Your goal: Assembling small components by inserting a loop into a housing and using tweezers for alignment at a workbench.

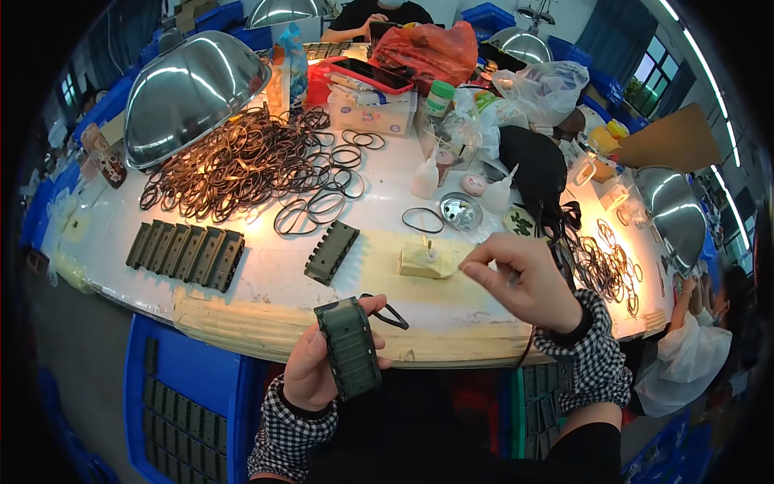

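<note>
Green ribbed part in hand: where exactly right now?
Head view, just left of lower centre: the green part is in the left hand, overlapping the table's front edge in the picture, with a black loop at its upper right.

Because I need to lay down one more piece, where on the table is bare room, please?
Bare tabletop shows between the row of green pieces and the lone green piece, and between that piece and the yellowish block. It is crowded by the left lamp, with the heap of dark bands, and around the red bag at the back.
</note>
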### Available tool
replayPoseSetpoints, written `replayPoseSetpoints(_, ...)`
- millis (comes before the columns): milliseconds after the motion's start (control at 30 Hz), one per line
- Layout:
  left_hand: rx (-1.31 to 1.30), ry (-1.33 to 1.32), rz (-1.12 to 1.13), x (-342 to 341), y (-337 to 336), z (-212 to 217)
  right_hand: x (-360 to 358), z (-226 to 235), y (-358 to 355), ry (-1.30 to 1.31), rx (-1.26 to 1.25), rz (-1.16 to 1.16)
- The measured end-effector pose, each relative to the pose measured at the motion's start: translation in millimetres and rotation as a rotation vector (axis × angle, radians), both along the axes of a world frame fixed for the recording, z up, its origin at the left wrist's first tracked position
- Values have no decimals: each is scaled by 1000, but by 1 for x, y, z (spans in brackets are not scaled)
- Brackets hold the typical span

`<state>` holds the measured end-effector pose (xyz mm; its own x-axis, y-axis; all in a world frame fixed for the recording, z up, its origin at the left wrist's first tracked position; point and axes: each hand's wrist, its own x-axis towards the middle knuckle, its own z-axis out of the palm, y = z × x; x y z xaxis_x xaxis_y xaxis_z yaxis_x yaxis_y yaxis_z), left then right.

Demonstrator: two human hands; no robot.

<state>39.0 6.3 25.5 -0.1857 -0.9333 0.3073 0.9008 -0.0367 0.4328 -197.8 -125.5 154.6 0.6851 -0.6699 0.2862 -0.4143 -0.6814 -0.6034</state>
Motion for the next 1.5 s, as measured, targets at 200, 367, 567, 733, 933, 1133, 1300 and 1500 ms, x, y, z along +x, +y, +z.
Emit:
replayPoseSetpoints(200,-63,58,53,14,-19,-1,-92,31,-166,-220,-284,-375)
replayPoseSetpoints(367,-21,48,153,28,-27,-11,-174,71,-320,-10,-671,-807)
replayPoseSetpoints(567,133,62,276,26,-17,-14,-185,80,-423,314,-610,-1045)
replayPoseSetpoints(733,167,60,360,26,-12,-14,-196,72,-494,451,-635,-1055)
replayPoseSetpoints(933,162,65,323,25,-16,-18,-198,73,-497,243,-612,-724)
replayPoseSetpoints(1133,134,70,281,24,-22,-18,-115,62,-377,-67,-649,-376)
replayPoseSetpoints(1300,95,37,297,29,-15,-16,-50,23,-301,370,-497,-212)
replayPoseSetpoints(1500,67,37,241,26,-21,-17,-52,-7,-296,576,-265,-347)
